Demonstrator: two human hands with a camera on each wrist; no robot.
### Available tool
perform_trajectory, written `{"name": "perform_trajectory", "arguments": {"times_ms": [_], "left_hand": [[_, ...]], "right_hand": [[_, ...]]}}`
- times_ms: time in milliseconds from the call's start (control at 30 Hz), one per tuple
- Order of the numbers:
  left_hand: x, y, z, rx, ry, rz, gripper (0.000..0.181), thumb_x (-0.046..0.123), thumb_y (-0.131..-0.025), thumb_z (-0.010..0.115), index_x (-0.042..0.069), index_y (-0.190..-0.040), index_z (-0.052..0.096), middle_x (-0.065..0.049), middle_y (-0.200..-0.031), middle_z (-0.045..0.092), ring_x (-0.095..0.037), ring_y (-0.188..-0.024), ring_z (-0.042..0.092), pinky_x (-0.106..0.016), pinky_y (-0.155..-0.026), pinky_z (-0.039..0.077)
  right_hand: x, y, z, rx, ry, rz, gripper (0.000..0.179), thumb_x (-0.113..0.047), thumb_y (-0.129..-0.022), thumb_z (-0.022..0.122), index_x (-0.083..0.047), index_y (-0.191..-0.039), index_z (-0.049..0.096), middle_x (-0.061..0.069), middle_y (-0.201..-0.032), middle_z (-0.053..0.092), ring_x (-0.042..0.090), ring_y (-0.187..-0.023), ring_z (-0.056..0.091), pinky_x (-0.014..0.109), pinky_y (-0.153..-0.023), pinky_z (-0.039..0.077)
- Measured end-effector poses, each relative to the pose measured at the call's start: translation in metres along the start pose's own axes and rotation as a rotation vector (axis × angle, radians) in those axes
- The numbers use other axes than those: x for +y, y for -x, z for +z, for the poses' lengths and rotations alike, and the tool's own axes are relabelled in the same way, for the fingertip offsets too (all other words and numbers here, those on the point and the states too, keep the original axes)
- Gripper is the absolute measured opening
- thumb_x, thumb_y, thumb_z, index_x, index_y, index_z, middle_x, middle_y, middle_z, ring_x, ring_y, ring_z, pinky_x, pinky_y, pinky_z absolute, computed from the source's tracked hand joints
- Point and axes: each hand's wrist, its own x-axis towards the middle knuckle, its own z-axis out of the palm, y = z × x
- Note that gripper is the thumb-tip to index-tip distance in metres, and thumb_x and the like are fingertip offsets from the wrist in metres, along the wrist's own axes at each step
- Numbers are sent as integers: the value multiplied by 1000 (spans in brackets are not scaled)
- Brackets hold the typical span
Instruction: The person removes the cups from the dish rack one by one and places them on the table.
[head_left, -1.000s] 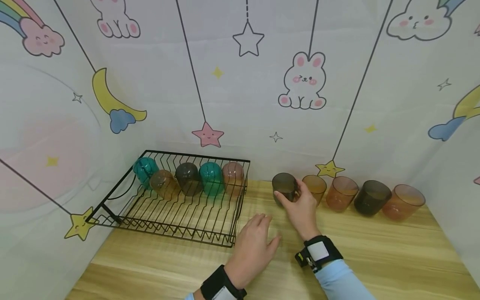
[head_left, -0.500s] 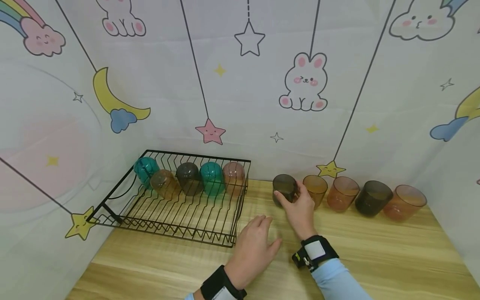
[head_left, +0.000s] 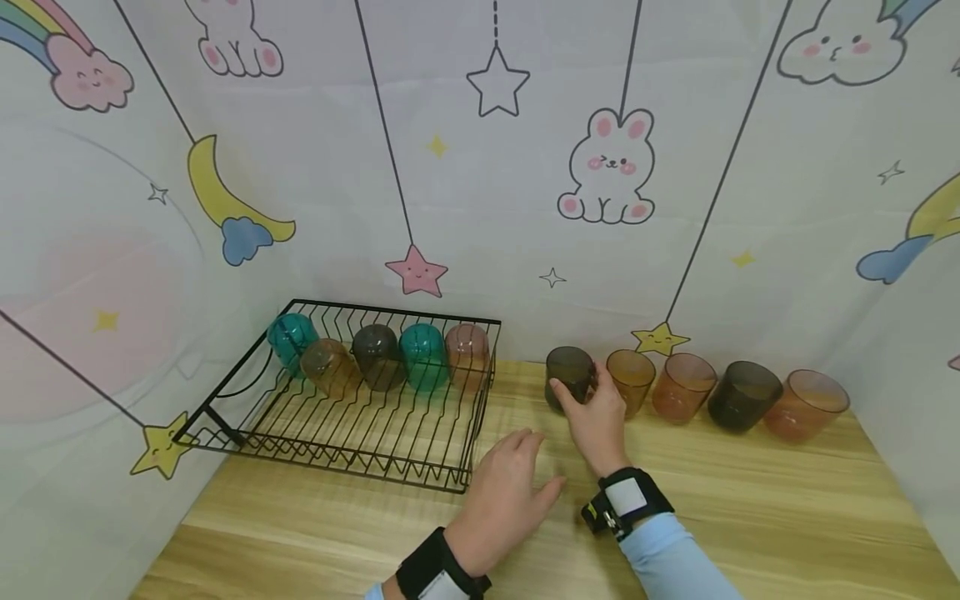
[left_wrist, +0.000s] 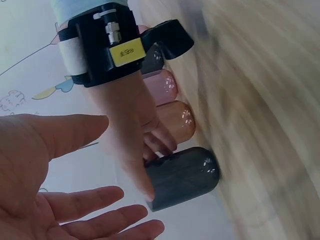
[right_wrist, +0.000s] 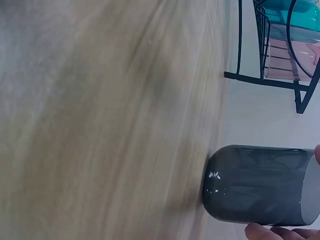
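A dark grey see-through cup [head_left: 567, 377] stands upright on the table at the left end of a row of cups. My right hand [head_left: 597, 423] grips it near the rim, thumb on the near left side and fingers round the right. In the right wrist view the grey cup [right_wrist: 255, 185] has its base on the wood, with fingertips at its side. My left hand [head_left: 504, 504] is held over the table between the rack and my right arm, fingers extended and thumb apart, touching no cup. In the left wrist view the left hand [left_wrist: 75, 185] shows an empty palm side.
A black wire rack [head_left: 360, 467] at the left holds several upturned cups, among them a teal cup [head_left: 424, 358] and a pink cup [head_left: 467, 357]. Right of my hand stand an amber cup [head_left: 632, 383], a pinkish cup [head_left: 684, 388] and more. A patterned cloth [head_left: 480, 183] hangs behind.
My right wrist has shifted slightly to the left while the hand stays on the grey cup. The cup, the left hand and the rack look almost unmoved.
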Motion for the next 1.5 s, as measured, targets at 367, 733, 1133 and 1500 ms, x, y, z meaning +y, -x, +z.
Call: {"name": "perform_trajectory", "arguments": {"times_ms": [367,733,1133,1500], "left_hand": [[-15,-10,-49,155,21,17,56,44,-83,67,9,-125,55,-7,-121,56,-20,-110,52,-34,-86,45],[-83,-27,-116,380,-91,-66,63,41,-81,70,7,-130,49,-12,-127,50,-28,-117,45,-45,-91,41],[-151,-30,-142,403,-198,-272,98,38,-72,78,15,-149,21,-28,-144,19,-50,-132,7,-69,-98,10],[-175,-24,-149,195,-183,-396,100,45,-74,74,11,-149,17,-33,-146,7,-58,-127,-1,-75,-92,11]], "right_hand": [[-4,8,-25,-100,10,25,83,-54,-80,65,-4,-140,36,14,-135,44,26,-118,47,36,-93,41],[-23,21,-75,-185,70,-77,67,-56,-81,63,-13,-131,50,1,-127,53,17,-114,48,39,-90,42],[-27,37,-95,-239,243,-277,62,-55,-82,63,-12,-126,55,10,-141,38,32,-128,33,53,-98,31],[-23,48,-98,-375,275,-293,65,-57,-80,63,-16,-129,52,12,-146,30,34,-133,23,55,-100,28]]}}
